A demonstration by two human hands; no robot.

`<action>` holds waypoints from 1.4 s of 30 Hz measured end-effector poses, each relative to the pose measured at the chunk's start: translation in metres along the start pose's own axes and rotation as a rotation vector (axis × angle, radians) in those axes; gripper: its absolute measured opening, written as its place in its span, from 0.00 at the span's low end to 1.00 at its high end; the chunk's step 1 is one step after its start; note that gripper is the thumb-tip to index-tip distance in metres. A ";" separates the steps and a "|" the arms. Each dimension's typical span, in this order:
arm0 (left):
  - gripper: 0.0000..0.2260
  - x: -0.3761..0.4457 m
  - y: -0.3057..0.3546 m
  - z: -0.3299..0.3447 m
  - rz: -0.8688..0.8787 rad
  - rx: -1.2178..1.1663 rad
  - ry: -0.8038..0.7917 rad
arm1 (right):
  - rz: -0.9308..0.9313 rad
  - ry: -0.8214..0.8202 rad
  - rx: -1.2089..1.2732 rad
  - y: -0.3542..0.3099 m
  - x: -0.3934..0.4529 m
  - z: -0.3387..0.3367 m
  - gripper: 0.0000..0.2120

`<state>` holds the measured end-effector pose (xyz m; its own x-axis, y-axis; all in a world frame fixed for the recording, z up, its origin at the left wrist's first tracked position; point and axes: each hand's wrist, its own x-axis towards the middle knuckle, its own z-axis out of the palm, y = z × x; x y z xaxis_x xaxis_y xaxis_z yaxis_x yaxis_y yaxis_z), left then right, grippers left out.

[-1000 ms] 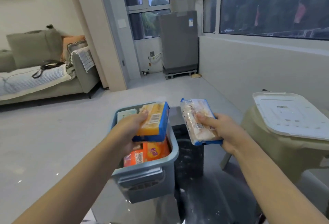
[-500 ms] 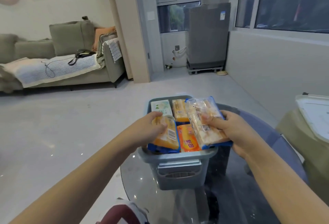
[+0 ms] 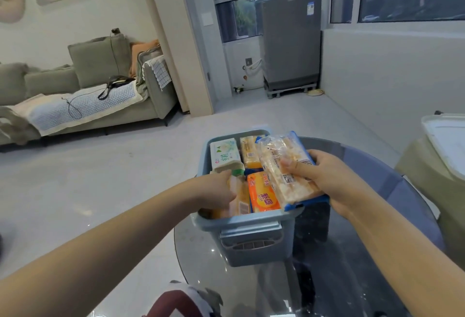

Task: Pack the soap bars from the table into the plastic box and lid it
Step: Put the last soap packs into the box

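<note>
A grey-blue plastic box (image 3: 247, 226) stands on the round glass table (image 3: 352, 253), with several wrapped soap bars inside. My left hand (image 3: 217, 185) reaches into the box's near left corner and grips a yellow soap pack (image 3: 240, 203) that sits low in the box. My right hand (image 3: 324, 178) holds a clear-wrapped soap pack with blue edging (image 3: 286, 170) over the box's right rim. An orange pack (image 3: 263, 195) lies between them, and a white-green bar (image 3: 224, 155) sits at the far left. The white lid (image 3: 445, 140) rests on a stool at the right.
The beige stool (image 3: 427, 178) with the lid stands right of the table. A sofa (image 3: 88, 95) runs along the left wall, and a grey covered appliance (image 3: 292, 39) stands at the back by the window. A red and white object (image 3: 181, 301) shows at the bottom edge.
My left hand has lowered the yellow pack from above the box down into its near left corner. My right hand has brought the clear pack over the box's right rim.
</note>
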<state>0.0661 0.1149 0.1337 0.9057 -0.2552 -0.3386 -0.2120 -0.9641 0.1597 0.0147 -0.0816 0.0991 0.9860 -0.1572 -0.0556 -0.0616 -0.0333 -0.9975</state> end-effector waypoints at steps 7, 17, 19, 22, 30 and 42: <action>0.15 -0.003 -0.012 -0.004 0.027 -0.195 0.093 | 0.016 -0.007 -0.034 -0.002 -0.001 0.000 0.33; 0.13 0.005 -0.021 0.001 0.138 -0.912 0.152 | -0.023 -0.033 -0.243 -0.022 0.007 0.025 0.16; 0.11 0.003 -0.023 0.002 0.215 -1.035 0.153 | -0.020 -0.078 -0.231 -0.026 0.012 0.037 0.12; 0.13 0.000 -0.030 0.004 0.260 -1.006 0.279 | 0.024 -0.154 -0.122 -0.027 0.017 0.059 0.14; 0.12 0.006 -0.059 0.012 0.127 -0.515 0.440 | 0.079 -0.201 -0.519 -0.007 0.023 0.091 0.12; 0.24 0.015 -0.069 0.037 0.051 -0.857 0.342 | -0.086 -0.103 -0.993 -0.004 0.033 0.089 0.18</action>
<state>0.0807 0.1747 0.0829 0.9907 -0.1293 -0.0418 -0.0340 -0.5337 0.8450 0.0612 0.0013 0.0976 0.9989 -0.0308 -0.0351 -0.0444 -0.8570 -0.5134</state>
